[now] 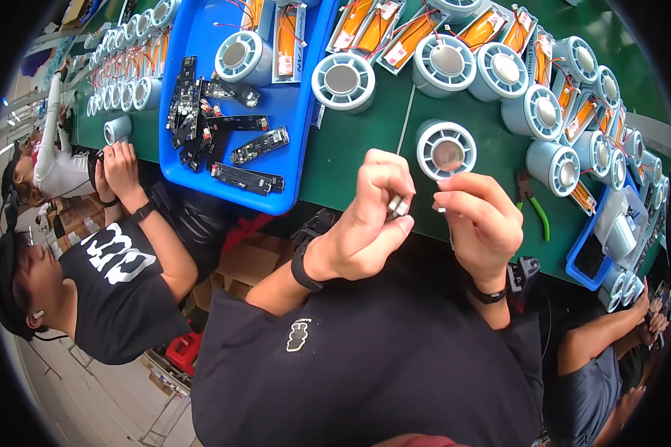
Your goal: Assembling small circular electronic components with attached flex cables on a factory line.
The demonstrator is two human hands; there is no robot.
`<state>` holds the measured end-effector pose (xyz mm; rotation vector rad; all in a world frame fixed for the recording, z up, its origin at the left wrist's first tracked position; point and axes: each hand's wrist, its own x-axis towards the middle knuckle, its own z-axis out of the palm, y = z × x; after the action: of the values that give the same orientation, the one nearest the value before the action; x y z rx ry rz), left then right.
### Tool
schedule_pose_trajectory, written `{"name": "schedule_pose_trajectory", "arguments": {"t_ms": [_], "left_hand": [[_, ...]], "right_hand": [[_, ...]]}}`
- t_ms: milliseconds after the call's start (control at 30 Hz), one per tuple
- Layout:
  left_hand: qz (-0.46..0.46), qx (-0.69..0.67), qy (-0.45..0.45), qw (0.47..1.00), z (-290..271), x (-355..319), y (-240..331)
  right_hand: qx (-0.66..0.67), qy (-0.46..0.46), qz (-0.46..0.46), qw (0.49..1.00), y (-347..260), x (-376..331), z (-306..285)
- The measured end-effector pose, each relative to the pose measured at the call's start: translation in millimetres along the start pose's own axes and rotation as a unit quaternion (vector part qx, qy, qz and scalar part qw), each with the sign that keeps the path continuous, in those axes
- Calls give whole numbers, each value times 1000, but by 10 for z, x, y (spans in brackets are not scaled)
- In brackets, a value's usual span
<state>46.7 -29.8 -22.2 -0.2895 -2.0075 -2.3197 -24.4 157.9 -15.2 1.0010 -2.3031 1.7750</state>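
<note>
Left hand (361,227): right of blue tray (291,149), pinching silvery part (397,206).
Right hand (484,223): farther right, pinching whitish piece (440,210).
Grip: I'd pinch gently, steadily.

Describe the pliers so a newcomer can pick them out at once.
On the green tabletop, find the person's right hand. Just right of it, beside the nearest pale-blue round housings, lie the pliers, dark head pointing away from the person. Their bright lime-green handle sets them apart from those spoked housings.
</note>
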Motion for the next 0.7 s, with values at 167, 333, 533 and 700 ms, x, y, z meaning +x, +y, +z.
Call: {"name": "schedule_pose_trajectory", "arguments": {"t_ms": [167, 333, 533, 700], "left_hand": [[-20, 85, -75, 993, -50, 28, 33], [-35, -17, -46, 998, 48, 50, 46], [-106, 29, -51, 993, -22, 44, 116], [-87, -12, -28, 996, -9, 45, 128]], "right_hand": [[61, 1, 15, 998, -6, 8, -11], [27, 6, -24, 999, -1, 33, -5], [-17, 23, -50, 998, 0, 15, 12], [-92, -41, -83, 991, -97, 131, -82]]}}
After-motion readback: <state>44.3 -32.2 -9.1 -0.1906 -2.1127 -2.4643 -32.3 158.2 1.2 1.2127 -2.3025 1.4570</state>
